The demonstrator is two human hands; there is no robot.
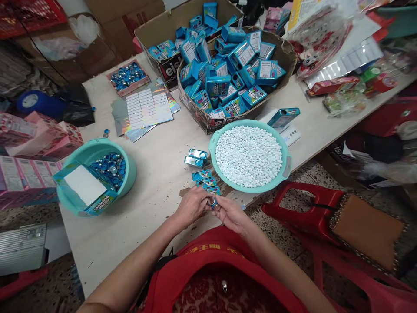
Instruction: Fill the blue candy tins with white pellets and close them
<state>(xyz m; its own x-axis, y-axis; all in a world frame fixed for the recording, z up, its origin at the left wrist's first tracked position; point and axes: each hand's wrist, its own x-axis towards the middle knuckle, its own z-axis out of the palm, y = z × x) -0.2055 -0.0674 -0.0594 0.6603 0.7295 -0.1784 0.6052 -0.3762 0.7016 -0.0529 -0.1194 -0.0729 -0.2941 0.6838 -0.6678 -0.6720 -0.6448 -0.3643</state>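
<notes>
My left hand (194, 203) and my right hand (230, 212) meet at the table's front edge, both closed. Between them is a small blue candy tin (213, 201), mostly covered by fingers, with my left fingers pinching its side. A small round metal cap (216, 208) shows at my right fingertips. Just beyond lie several blue tins (202, 174) in a row. Two more tins (196, 158) stand behind these, their round openings up. To the right, a turquoise colander (287, 167) is full of small white candies (249, 154).
A turquoise tub (132, 174) at left holds blue caps and a cut display box (85, 187). Cardboard boxes (195, 114) heaped with blue tins stand behind. Sticker sheets (150, 106) and a tray of caps (128, 78) lie back left. A red stool (299, 208) is at right.
</notes>
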